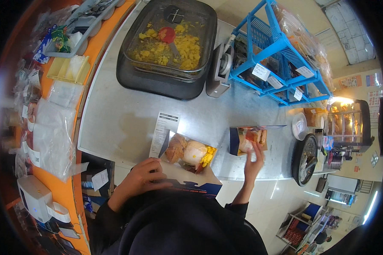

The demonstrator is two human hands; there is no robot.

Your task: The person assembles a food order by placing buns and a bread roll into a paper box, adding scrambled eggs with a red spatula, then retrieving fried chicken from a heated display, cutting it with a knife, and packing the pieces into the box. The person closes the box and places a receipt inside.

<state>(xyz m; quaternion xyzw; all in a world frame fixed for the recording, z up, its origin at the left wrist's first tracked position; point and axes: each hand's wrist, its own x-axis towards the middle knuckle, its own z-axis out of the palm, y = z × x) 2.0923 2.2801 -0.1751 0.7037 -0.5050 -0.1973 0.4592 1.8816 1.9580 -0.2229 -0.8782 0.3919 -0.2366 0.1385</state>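
An open cardboard meal box (pixel 181 174) lies in front of me on the steel table. Inside are a browned piece of fried chicken (pixel 175 148), a white wrapped mound (pixel 194 152) that looks like rice, and yellow scrambled egg (pixel 208 156). My left hand (pixel 145 176) has its fingers curled at the left edge of this box's flap. To the right stands a second, smaller open box (pixel 234 142) with wrapped food in it. My right hand (pixel 254 160) reaches to its near side, fingers stretched out at the food and slightly blurred.
A printed slip (pixel 163 127) lies beside the larger box. At the back are a lidded mesh-covered tray (pixel 130 40) of yellow egg, a grey metal device (pixel 218 85) and a blue basket rack (pixel 253 25). An orange counter (pixel 81 106) runs along the left; a round black pan (pixel 297 159) sits right.
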